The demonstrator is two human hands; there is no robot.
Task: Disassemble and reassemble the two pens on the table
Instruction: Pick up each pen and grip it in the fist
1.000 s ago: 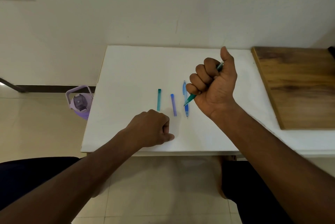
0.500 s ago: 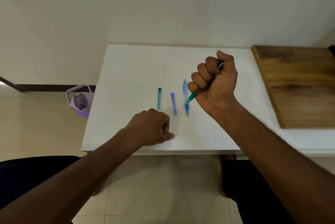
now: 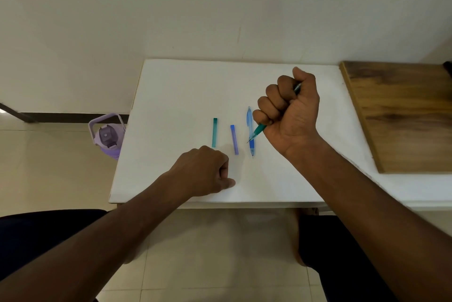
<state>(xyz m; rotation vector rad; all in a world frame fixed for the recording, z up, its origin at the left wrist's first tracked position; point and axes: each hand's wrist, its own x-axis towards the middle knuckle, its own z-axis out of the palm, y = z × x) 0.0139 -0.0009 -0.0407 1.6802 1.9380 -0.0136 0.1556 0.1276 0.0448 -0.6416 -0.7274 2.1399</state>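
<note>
My right hand point(image 3: 289, 112) grips a green pen point(image 3: 258, 130) in a fist above the white table point(image 3: 176, 96); its tip points down-left and its rear end shows by my thumb. A blue pen point(image 3: 251, 141) lies on the table just left of that hand, partly behind the green tip. A purple cap point(image 3: 234, 139) and a green cap point(image 3: 214, 132) lie side by side further left. My left hand point(image 3: 205, 171) rests on the table near the front edge with its fingers curled, below the two caps, and I see nothing in it.
A wooden board point(image 3: 403, 116) lies on the right side of the table. A lilac water bottle point(image 3: 107, 135) stands on the tiled floor to the left of the table. A wall runs behind the table.
My right thumb, raised a second ago, has folded down onto the pen's rear end. The hand has dropped slightly. My left hand and the parts on the table have not moved.
</note>
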